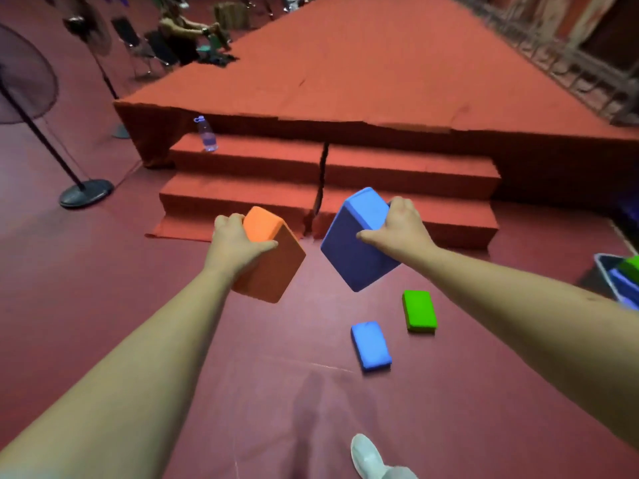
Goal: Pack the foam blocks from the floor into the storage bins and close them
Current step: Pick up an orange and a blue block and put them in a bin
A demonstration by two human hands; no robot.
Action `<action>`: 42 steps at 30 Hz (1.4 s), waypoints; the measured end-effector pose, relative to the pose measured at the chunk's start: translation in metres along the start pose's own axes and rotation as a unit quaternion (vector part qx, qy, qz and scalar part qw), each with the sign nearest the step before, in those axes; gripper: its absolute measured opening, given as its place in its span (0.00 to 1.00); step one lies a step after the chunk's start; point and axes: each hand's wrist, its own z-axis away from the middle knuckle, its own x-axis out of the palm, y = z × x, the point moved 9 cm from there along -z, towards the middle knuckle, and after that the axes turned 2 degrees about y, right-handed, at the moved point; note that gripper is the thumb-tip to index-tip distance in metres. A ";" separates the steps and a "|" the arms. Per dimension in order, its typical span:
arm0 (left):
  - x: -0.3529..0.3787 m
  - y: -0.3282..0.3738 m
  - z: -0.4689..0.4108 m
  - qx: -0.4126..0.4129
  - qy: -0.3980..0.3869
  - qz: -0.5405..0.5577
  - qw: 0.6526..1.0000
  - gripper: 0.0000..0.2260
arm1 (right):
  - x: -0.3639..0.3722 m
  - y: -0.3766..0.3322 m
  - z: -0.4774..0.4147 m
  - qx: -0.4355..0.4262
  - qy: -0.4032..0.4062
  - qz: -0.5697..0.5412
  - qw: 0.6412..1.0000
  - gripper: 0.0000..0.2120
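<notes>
Carrying an orange foam block (pixel 268 262) clasped in the left grip (pixel 232 242) and a blue foam block (pixel 352 250) in the right grip (pixel 397 225), both clear of the floor (pixel 103 305). Could drop either, pinched one-handed by one end, near the second blue block (pixel 371 345) and green block (pixel 419 311) lying below the right grip. Hard to judge the storage bin (pixel 607 276), cut off far right of that grip, lid unseen.

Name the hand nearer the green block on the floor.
Right. The right hand, gripping a blue block, is just beyond the green block; the left hand, gripping an orange block, is farther left.
</notes>
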 end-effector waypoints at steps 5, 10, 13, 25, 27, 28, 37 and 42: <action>0.023 0.050 0.039 0.093 -0.065 0.015 0.993 0.33 | -0.063 0.050 0.093 0.112 0.053 0.014 0.992 0.33; 0.069 0.116 0.105 0.171 -0.153 0.018 0.973 0.33 | -0.128 0.111 0.211 0.228 0.097 0.058 0.967 0.33; 0.101 0.165 0.158 0.226 -0.201 0.029 0.953 0.32 | -0.172 0.149 0.283 0.295 0.126 0.067 0.945 0.35; 0.195 0.349 0.445 0.402 -0.332 0.050 0.852 0.31 | -0.332 0.273 0.617 0.491 0.263 0.082 0.826 0.41; 0.208 0.370 0.502 0.422 -0.347 0.050 0.836 0.30 | -0.353 0.287 0.678 0.509 0.280 0.082 0.810 0.40; 0.213 0.378 0.532 0.426 -0.355 0.055 0.830 0.29 | -0.363 0.294 0.708 0.516 0.286 0.087 0.803 0.39; 0.256 0.446 0.779 0.476 -0.420 0.090 0.767 0.24 | -0.439 0.354 0.946 0.585 0.310 0.101 0.742 0.35; 0.278 0.481 0.880 0.501 -0.450 0.090 0.734 0.22 | -0.471 0.398 1.035 0.619 0.319 0.094 0.712 0.36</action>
